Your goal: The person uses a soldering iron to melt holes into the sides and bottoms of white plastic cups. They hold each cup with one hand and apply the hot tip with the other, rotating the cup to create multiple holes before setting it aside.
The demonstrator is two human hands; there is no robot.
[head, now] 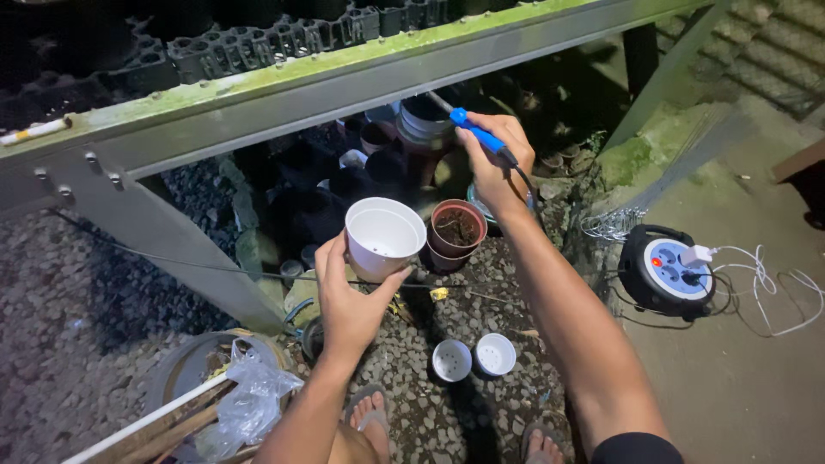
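Note:
My left hand (348, 296) grips a white plastic pot (382, 238) by its side, with the open mouth tilted up toward me. My right hand (494, 163) is raised farther back and holds a blue-handled soldering iron (475, 131), its metal tip pointing up and left under the bench rail. The iron's black cord runs down past my right wrist. The tool and the pot are apart. A brown pot (457, 228) with soil sits on the gravel just right of the white pot.
A mossy metal bench rail (301, 94) crosses the top, with black seedling trays above and dark pots stacked beneath. Two small white pots (473, 357) lie on the gravel by my feet. A cable reel (669, 271) with a plugged-in charger sits right. A crumpled plastic bag (249, 395) lies lower left.

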